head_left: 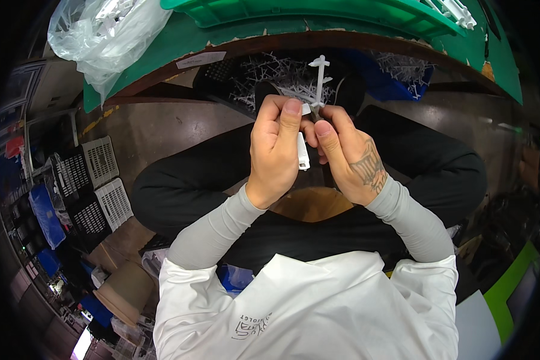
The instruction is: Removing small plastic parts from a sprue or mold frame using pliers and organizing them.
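My left hand (272, 144) is closed on a white plastic part (302, 151), its lower end showing below the thumb. A thin white plastic sprue (320, 81) with a knobbed cross-piece at its top stands up just beyond the fingertips; whether it is joined to the part is hidden. Close beside it, my right hand (348, 156) is closed, thumb on top. A small dark tip shows between the two hands near the sprue's foot, but the fingers cover what the right hand holds.
Ahead is a green-topped table (270, 30) with a worn edge, bearing a green tray (318, 11) and a clear bag (105, 48) of white pieces. Beneath, white sprues (270, 78) fill a dark crate, others a blue bin (396, 78). Plastic crates (102, 162) stand at left.
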Motion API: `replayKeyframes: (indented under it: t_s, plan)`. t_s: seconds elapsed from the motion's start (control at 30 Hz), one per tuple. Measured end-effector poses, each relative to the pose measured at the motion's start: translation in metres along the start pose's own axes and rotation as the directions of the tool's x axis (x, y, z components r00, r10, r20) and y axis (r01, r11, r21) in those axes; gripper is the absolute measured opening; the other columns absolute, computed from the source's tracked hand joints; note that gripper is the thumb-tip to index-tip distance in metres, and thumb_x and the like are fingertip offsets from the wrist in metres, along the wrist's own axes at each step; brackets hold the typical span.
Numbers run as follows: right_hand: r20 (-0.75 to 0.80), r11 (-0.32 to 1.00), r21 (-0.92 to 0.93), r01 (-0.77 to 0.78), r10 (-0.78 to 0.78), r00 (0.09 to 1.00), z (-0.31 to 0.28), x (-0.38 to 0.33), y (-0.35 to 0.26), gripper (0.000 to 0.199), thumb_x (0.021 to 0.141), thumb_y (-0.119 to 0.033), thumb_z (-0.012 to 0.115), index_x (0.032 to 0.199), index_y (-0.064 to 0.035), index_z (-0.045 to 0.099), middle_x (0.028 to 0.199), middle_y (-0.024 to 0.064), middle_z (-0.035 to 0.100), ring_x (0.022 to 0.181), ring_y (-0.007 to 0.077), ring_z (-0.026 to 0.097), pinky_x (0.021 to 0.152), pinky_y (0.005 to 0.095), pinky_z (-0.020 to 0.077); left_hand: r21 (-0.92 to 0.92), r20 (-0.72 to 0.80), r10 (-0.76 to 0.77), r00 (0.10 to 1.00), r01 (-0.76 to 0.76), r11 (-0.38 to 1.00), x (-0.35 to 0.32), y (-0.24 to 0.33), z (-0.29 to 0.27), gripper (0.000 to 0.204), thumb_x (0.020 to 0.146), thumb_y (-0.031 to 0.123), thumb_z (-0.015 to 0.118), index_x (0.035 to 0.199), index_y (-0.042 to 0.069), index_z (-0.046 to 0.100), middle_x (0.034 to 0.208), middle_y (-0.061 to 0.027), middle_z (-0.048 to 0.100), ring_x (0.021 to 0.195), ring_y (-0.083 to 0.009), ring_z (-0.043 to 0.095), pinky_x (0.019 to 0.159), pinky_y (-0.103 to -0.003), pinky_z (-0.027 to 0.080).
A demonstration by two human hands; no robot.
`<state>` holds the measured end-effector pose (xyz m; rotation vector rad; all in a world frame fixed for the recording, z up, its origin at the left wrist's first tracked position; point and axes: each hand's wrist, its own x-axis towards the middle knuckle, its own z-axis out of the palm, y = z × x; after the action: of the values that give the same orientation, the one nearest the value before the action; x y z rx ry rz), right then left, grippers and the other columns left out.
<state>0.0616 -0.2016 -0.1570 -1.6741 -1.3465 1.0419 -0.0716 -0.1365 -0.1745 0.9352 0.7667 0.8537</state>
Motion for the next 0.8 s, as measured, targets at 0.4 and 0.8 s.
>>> replayKeyframes:
  t_s: [0.4, 0.8]
  plan:
    - [0.002, 0.984, -0.178, -0.010, 0.010, 1.000, -0.001, 0.011, -0.008, 0.023, 0.104, -0.022, 0.046, 0.114, -0.0006, 0.049, 0.079, 0.0215, 0.067, 0.074, 0.0434, 0.066, 0.061, 0.0490, 0.0510, 0.080, -0.045, 0.038, 0.998, -0.034, 0.996, 0.005, -0.007, -0.005, 0.020, 0.106, 0.021, 0.048, 0.101, 0.001, 0.049, 0.076, -0.0049, 0.060, 0.068, -0.0070, 0.056, 0.065, -0.021, 0.046]
    - [-0.092, 0.803, -0.569, -0.175, 0.150, 0.984, -0.005, 0.022, 0.036, 0.050, 0.090, -0.038, 0.056, 0.120, 0.0023, 0.049, 0.084, 0.0291, 0.067, 0.081, 0.0460, 0.066, 0.076, 0.0508, 0.0537, 0.788, -0.004, 0.841, 0.541, -0.516, 0.336, 0.101, 0.201, -0.056, 0.021, 0.102, 0.022, 0.058, 0.097, 0.002, 0.059, 0.073, -0.0064, 0.067, 0.065, -0.0102, 0.060, 0.061, -0.024, 0.046]
